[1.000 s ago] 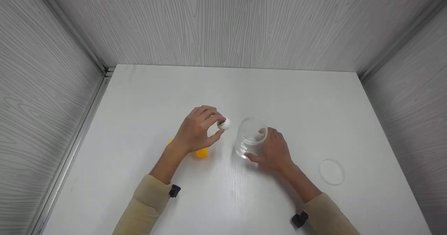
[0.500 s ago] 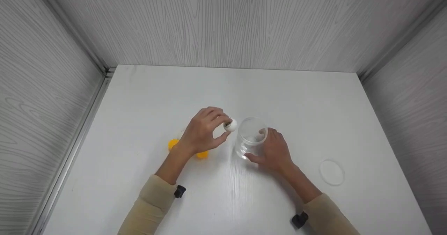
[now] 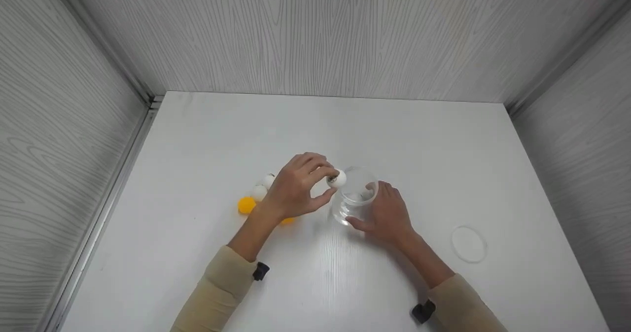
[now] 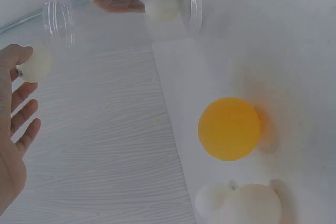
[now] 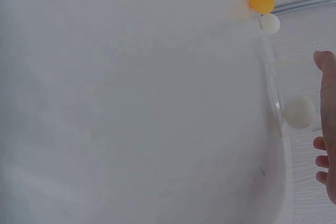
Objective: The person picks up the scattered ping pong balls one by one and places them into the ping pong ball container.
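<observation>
My left hand (image 3: 296,186) pinches a white ping-pong ball (image 3: 337,179) with a dark printed mark between thumb and forefinger. The ball overlaps the left side of the mouth of a clear plastic jar (image 3: 345,208) in the head view. That jar stands upright on the table, and my right hand (image 3: 392,213) grips it from the right, thumb in front and fingers behind. Inside, near the bottom, lies another white ball (image 4: 162,7). In the left wrist view the pinched ball (image 4: 35,64) appears just off the jar's threaded rim (image 4: 59,22).
Left of the jar, partly behind my left forearm, sit several balls, among them an orange ball (image 3: 246,205), a second orange ball (image 3: 287,220) and a white ball (image 3: 259,193). A clear round lid (image 3: 469,244) lies at the right. Grey wood-grain panels (image 3: 315,41) wall the table.
My left hand has carried the white ping-pong ball rightward to the jar's mouth, uncovering more balls on the table behind it. The right hand and jar have stayed in place.
</observation>
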### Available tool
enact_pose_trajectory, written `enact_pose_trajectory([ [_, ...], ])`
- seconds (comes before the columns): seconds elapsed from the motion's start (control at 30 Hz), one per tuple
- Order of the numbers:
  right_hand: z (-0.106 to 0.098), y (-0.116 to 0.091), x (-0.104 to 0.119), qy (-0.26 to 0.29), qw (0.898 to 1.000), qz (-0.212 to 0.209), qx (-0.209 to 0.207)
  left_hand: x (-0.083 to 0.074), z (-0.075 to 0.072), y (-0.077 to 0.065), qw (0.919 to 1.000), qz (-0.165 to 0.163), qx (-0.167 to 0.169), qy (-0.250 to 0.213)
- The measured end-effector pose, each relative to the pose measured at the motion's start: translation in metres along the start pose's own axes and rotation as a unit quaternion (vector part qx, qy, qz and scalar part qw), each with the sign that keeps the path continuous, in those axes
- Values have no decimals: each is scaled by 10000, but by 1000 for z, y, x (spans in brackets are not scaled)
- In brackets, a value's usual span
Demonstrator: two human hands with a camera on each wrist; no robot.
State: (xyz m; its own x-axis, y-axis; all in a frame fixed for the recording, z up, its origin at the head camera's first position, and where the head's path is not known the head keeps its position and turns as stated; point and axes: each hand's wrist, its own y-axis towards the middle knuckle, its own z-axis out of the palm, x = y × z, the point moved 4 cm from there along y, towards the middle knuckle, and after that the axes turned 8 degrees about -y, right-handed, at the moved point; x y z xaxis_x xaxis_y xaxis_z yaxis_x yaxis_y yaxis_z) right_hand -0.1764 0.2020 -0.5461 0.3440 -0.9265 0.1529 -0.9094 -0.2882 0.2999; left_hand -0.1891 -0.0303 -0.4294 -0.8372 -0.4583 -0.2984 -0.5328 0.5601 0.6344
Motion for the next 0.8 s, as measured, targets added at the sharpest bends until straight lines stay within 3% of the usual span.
enact_pose_trajectory([
  [0.37, 0, 1, 0, -59, 10000, -26, -21, -6, 14, 7, 9997, 222, -21, -62],
  [0.8, 0, -1, 0, -33, 9999, -74, -74, 0, 30, 13, 9995, -11, 120, -297],
])
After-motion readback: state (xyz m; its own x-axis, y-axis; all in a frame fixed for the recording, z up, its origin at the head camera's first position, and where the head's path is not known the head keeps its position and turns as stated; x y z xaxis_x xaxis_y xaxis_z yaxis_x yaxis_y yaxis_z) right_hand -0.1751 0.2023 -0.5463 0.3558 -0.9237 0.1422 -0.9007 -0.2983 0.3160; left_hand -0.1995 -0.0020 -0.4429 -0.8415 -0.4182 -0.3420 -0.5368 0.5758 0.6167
